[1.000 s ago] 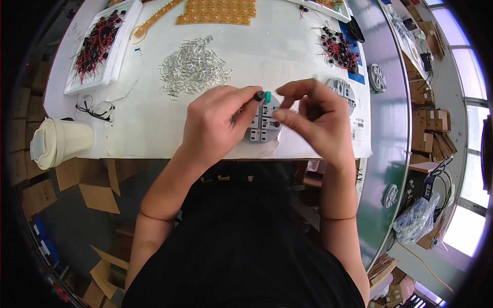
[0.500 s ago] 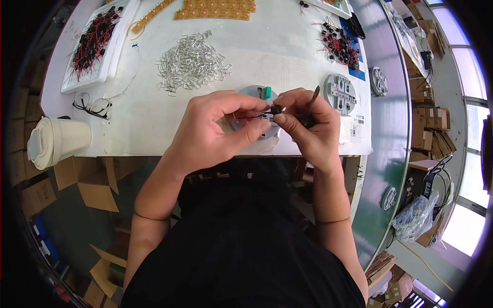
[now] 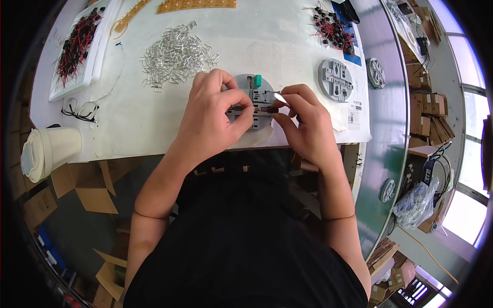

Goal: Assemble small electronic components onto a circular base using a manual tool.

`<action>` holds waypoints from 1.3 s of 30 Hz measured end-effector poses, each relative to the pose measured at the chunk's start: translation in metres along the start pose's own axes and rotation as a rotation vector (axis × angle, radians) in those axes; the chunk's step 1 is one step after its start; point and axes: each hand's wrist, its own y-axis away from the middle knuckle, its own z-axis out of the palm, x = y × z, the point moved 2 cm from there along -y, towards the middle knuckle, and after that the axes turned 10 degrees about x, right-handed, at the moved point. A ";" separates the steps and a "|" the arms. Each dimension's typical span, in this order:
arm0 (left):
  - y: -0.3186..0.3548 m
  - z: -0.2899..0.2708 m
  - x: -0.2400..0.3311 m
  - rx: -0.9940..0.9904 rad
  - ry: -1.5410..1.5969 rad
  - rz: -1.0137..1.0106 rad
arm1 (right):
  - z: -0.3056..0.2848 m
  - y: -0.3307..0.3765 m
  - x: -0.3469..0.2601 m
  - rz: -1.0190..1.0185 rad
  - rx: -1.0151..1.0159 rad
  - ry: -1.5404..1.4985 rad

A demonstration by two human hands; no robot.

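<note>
A round grey plastic fixture (image 3: 253,93) with a green tab at its top lies on the white table near the front edge. My left hand (image 3: 211,117) curls over its left side, thumb and fingers gripping it. My right hand (image 3: 303,124) pinches a thin metal tool (image 3: 280,97) and a small dark wired part (image 3: 268,109), pressing them against the fixture's right side. The lower part of the fixture is hidden under my fingers.
A heap of small clear parts (image 3: 174,56) lies behind my left hand. A white tray of red-and-black wired parts (image 3: 77,43) sits far left, a paper cup (image 3: 47,149) at the front left. Two more grey round fixtures (image 3: 335,79) and a pile of black parts (image 3: 334,28) lie at the right.
Both hands have closed in lower over the fixture. The right hand has dropped from above it to its right side and now holds the thin tool against it.
</note>
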 end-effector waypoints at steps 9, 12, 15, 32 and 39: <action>0.011 0.001 -0.002 -0.020 -0.045 0.085 | 0.004 -0.004 -0.010 -0.262 -0.103 0.402; 0.015 0.005 -0.009 -0.038 -0.062 0.081 | 0.006 0.005 -0.010 -0.393 -0.072 0.485; 0.014 0.006 -0.013 -0.039 -0.049 0.084 | 0.007 0.027 -0.005 -0.483 -0.020 0.616; 0.010 0.007 -0.012 -0.053 -0.106 0.082 | 0.018 0.009 -0.001 -0.270 -0.096 0.383; 0.012 0.009 -0.013 -0.048 -0.092 0.070 | 0.008 0.009 -0.005 -0.402 -0.083 0.452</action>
